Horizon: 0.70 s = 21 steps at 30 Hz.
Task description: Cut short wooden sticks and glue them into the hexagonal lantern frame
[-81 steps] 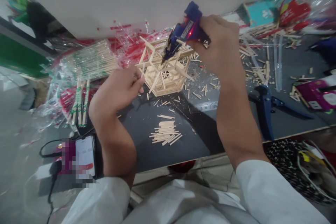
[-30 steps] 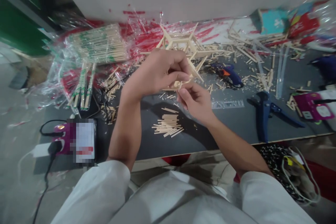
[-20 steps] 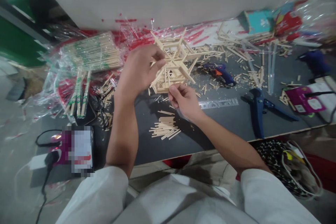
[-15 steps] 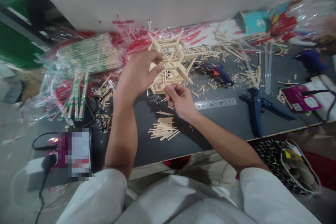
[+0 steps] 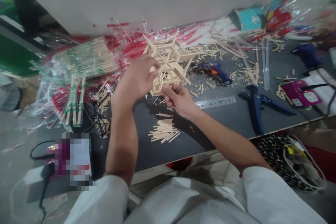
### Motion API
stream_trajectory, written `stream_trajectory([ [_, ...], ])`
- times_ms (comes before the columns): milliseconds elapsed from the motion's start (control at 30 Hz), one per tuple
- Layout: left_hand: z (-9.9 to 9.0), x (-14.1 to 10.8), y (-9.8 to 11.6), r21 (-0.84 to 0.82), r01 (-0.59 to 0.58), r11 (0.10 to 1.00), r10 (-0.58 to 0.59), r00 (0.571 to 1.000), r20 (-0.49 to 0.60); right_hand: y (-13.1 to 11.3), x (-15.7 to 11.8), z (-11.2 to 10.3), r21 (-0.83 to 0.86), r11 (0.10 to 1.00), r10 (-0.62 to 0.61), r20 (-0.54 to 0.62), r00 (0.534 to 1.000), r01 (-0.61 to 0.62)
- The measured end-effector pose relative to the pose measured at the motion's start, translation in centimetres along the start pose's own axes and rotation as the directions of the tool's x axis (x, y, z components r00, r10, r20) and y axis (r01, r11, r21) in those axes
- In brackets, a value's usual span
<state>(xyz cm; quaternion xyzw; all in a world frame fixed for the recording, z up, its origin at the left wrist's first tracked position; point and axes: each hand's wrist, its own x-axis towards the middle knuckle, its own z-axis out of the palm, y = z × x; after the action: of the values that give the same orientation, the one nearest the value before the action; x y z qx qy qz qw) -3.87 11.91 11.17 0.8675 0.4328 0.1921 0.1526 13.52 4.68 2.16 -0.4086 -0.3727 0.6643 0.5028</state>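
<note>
A lattice frame of pale wooden sticks (image 5: pixel 170 63) stands on the dark table, with sticks jutting out at its corners. My left hand (image 5: pixel 138 77) is at its left side, thumb and forefinger curved toward each other near a stick; whether the fingertips touch it is hard to see. At the near edge of the frame, my right hand (image 5: pixel 178 99) pinches the lower end of a thin wooden stick (image 5: pixel 161 79) that points upward. Closer to me lies a loose pile of short cut sticks (image 5: pixel 164 129).
Right of the frame are a blue glue gun (image 5: pixel 216 71), a clear ruler (image 5: pixel 216 102) and a blue cutter (image 5: pixel 256 112). Wrapped stick bundles (image 5: pixel 86 57) lie at the left. A pixelated device (image 5: pixel 78 161) is at the front left, and a purple box (image 5: pixel 301 94) at the right.
The view has shifted slightly. My right hand stays on the stick, and the stick's upper part now sits close to my left fingertips. The frame looks the same.
</note>
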Motion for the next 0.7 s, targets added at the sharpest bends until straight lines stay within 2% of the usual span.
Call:
stream_trajectory([
  [233, 0.15, -0.11, 0.77, -0.096, 0.07, 0.993, -0.071, 0.998, 0.001, -0.44, 0.07, -0.18, 0.01, 0.999, 0.041, 0.032, 0.999, -0.042],
  [500, 0.12, 0.21, 0.83, 0.061, 0.01, 0.998, -0.012, 0.999, 0.037, -0.64, 0.29, -0.23, 0.049, 0.997, 0.059, 0.02, 0.998, -0.06],
  [700, 0.41, 0.46, 0.98, 0.038, 0.06, 0.997, -0.061, 0.998, 0.015, -0.44, 0.6, -0.69, 0.104, 0.992, 0.063, 0.063, 0.996, -0.069],
])
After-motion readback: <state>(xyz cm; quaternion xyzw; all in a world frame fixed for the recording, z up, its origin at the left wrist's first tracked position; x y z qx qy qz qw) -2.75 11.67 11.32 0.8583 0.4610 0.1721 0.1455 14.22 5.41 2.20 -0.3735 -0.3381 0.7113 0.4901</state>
